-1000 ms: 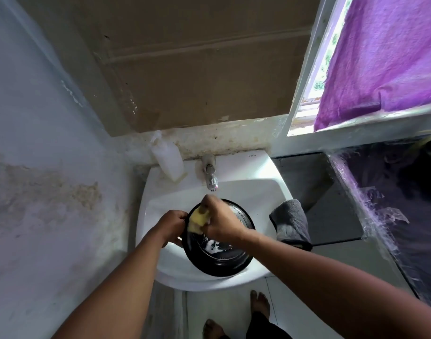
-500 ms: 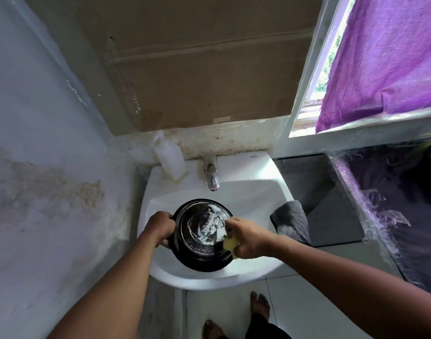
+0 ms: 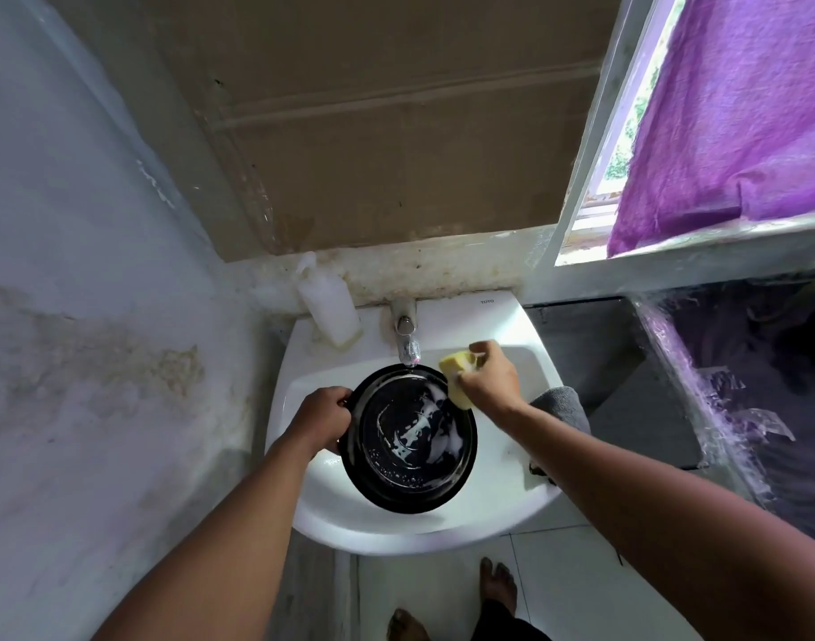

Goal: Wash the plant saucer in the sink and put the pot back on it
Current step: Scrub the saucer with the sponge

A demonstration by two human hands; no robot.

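Since half a second ago, the right hand [image 3: 489, 377] is swinging the yellow sponge [image 3: 456, 373] from the saucer's near right edge up to its far right rim, close beside the tap [image 3: 405, 333], and the saucer [image 3: 410, 439] is sitting a little farther right and nearer in the basin. The left hand [image 3: 324, 418] is keeping its grip on the saucer's left rim, fingers curled round the edge; the right hand's fingers are curled round the sponge, pinching it against the rim.

The saucer is lying inside the white sink [image 3: 503, 506], open side facing up and tipped slightly toward the viewer, with streaks of suds across its dark floor. Being round, it has no real long axis; its flat face is roughly level, with the far edge reaching under the tap's spout.

Soap is probably the main risk: the wet, slick rim could slide out of the one-handed hold and knock against the basin, perhaps chipping either. A hard scrub at the far rim could also tip the saucer off balance. Suds left behind would end up under the pot, which is not in view. A grey cloth [image 3: 563, 404] is draped over the sink's right edge, beside the right forearm, and a careless elbow might drag it in.
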